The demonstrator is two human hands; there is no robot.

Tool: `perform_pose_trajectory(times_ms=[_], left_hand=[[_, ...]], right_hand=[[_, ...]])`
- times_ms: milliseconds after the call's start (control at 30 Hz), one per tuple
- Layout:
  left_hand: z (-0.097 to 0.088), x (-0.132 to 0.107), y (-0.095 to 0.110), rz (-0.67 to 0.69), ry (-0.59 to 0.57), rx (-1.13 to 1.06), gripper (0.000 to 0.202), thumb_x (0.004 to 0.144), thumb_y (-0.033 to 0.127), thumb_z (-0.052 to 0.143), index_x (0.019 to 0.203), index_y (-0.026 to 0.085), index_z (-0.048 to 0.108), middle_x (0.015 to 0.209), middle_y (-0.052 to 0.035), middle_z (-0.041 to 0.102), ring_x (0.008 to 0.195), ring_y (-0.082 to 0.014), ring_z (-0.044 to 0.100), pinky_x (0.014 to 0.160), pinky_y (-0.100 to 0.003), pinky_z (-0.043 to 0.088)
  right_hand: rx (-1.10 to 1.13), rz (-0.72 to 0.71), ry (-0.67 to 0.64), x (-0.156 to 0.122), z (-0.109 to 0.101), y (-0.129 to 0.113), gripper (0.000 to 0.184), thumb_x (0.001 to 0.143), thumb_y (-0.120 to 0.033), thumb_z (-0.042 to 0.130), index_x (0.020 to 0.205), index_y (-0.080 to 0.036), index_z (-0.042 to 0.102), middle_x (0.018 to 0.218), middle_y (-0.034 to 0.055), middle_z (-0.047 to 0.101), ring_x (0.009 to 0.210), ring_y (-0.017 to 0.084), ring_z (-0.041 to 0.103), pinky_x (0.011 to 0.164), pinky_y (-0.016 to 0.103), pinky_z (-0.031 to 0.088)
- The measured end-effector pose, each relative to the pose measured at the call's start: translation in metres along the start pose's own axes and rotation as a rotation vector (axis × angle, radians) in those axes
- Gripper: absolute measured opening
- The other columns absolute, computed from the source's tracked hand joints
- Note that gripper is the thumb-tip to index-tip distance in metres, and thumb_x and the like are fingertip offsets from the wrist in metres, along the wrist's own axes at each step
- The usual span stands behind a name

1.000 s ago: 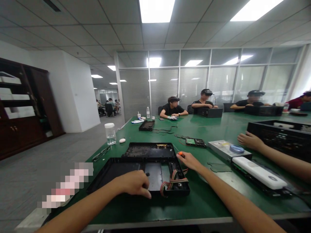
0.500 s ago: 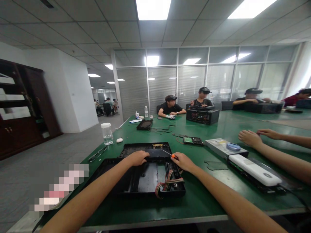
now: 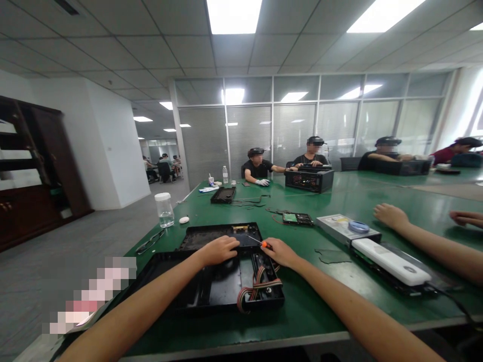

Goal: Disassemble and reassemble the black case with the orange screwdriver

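My right hand (image 3: 281, 253) is closed round a screwdriver (image 3: 265, 245) with an orange-and-black handle. Its thin shaft points up and left over a black panel (image 3: 196, 236), close to a small brass-coloured part (image 3: 240, 229). My left hand (image 3: 221, 250) sits left of it, above the seam between the panel and a black open metal case (image 3: 222, 284). Its fingers are curled together, and what they grip, if anything, is hidden. Striped ribbon cables (image 3: 247, 296) loop over the case's right side.
A clear jar with white lid (image 3: 164, 210) and glasses (image 3: 150, 242) lie left. To the right are a grey drive (image 3: 339, 226) and a white device (image 3: 392, 262). Another person's forearm (image 3: 426, 236) rests beyond them. Further back lies a circuit board (image 3: 298, 218); co-workers sit opposite.
My left hand has shifted slightly right, nearer the screwdriver. My right hand keeps its grip. Across the table, a co-worker has stretched an arm to the black computer case.
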State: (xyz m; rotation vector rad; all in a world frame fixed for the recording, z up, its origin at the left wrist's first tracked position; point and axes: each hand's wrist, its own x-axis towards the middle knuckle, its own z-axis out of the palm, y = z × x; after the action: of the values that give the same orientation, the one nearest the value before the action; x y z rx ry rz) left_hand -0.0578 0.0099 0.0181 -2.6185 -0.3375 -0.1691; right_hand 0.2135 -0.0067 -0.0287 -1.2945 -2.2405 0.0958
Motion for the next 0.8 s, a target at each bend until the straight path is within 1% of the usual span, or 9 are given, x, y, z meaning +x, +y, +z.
perform_pose_trajectory(times_ms=[100,200,267,300,400,500,600,733,800], left_hand=[[-0.009,0.005,0.005,-0.053,0.018,0.020,0.017,0.086,0.014,0.037,0.092,0.013,0.054,0.109,-0.0127,0.050,0.100,-0.0214,0.045,0.087,-0.035,0.036],[-0.013,0.021,0.007,-0.154,-0.079,-0.031,0.015,0.085,0.019,0.040,0.089,0.013,0.052,0.089,-0.0101,0.056,0.084,-0.0195,0.053,0.077,-0.030,0.041],[-0.012,0.036,0.007,-0.166,-0.134,-0.094,0.013,0.081,0.020,0.045,0.088,0.014,0.054,0.080,-0.0075,0.058,0.075,-0.0184,0.055,0.070,-0.028,0.043],[-0.010,0.044,0.007,-0.157,-0.139,-0.132,0.012,0.078,0.019,0.048,0.087,0.014,0.055,0.078,-0.0068,0.059,0.073,-0.0181,0.055,0.068,-0.027,0.043],[-0.002,0.063,0.008,-0.125,-0.082,-0.293,0.012,0.073,0.012,0.051,0.080,0.014,0.060,0.077,-0.0048,0.062,0.074,-0.0161,0.057,0.070,-0.023,0.042],[0.007,0.071,0.012,-0.121,0.009,-0.480,0.017,0.074,0.008,0.050,0.080,0.015,0.064,0.080,-0.0026,0.065,0.077,-0.0132,0.058,0.076,-0.020,0.041],[0.014,0.069,0.015,-0.154,0.057,-0.576,0.019,0.076,0.011,0.051,0.088,0.016,0.066,0.084,-0.0020,0.066,0.080,-0.0127,0.059,0.078,-0.019,0.041],[0.022,0.062,0.019,-0.227,0.077,-0.581,0.019,0.078,0.015,0.053,0.092,0.016,0.066,0.088,-0.0033,0.066,0.083,-0.0135,0.059,0.078,-0.020,0.041],[0.024,0.060,0.021,-0.226,0.089,-0.581,0.019,0.081,0.017,0.051,0.094,0.016,0.065,0.091,-0.0037,0.066,0.084,-0.0137,0.059,0.080,-0.020,0.041]], right_hand=[[0.018,0.008,-0.001,0.001,0.000,-0.001,0.027,0.085,-0.037,0.041,0.082,-0.017,0.060,0.081,0.0042,0.060,0.075,0.016,0.053,0.071,0.025,0.038],[0.023,0.013,0.007,0.001,0.001,-0.002,0.027,0.085,-0.036,0.042,0.082,-0.017,0.060,0.080,0.0044,0.060,0.075,0.016,0.053,0.071,0.025,0.038],[0.019,-0.001,0.018,0.001,0.002,-0.001,0.027,0.085,-0.036,0.041,0.082,-0.017,0.060,0.080,0.0045,0.060,0.075,0.016,0.053,0.071,0.025,0.038],[0.017,-0.013,0.024,0.001,0.002,-0.001,0.027,0.085,-0.036,0.041,0.082,-0.017,0.060,0.080,0.0044,0.060,0.075,0.016,0.053,0.071,0.025,0.037],[0.013,-0.036,0.030,0.000,0.002,-0.001,0.027,0.085,-0.036,0.041,0.081,-0.018,0.060,0.079,0.0038,0.060,0.074,0.016,0.053,0.069,0.025,0.037],[0.013,-0.023,0.028,0.000,0.001,0.000,0.027,0.084,-0.037,0.042,0.078,-0.018,0.059,0.077,0.0036,0.059,0.071,0.015,0.052,0.067,0.024,0.037],[0.020,-0.025,0.038,0.000,-0.001,0.001,0.025,0.084,-0.036,0.043,0.078,-0.018,0.059,0.076,0.0034,0.059,0.071,0.015,0.052,0.067,0.024,0.036],[0.020,-0.034,0.051,0.000,-0.003,0.001,0.025,0.084,-0.036,0.044,0.077,-0.018,0.059,0.076,0.0030,0.058,0.070,0.014,0.051,0.067,0.024,0.036],[0.016,-0.034,0.052,0.000,-0.005,0.002,0.025,0.083,-0.036,0.044,0.076,-0.018,0.059,0.075,0.0027,0.057,0.069,0.014,0.050,0.066,0.024,0.036]])
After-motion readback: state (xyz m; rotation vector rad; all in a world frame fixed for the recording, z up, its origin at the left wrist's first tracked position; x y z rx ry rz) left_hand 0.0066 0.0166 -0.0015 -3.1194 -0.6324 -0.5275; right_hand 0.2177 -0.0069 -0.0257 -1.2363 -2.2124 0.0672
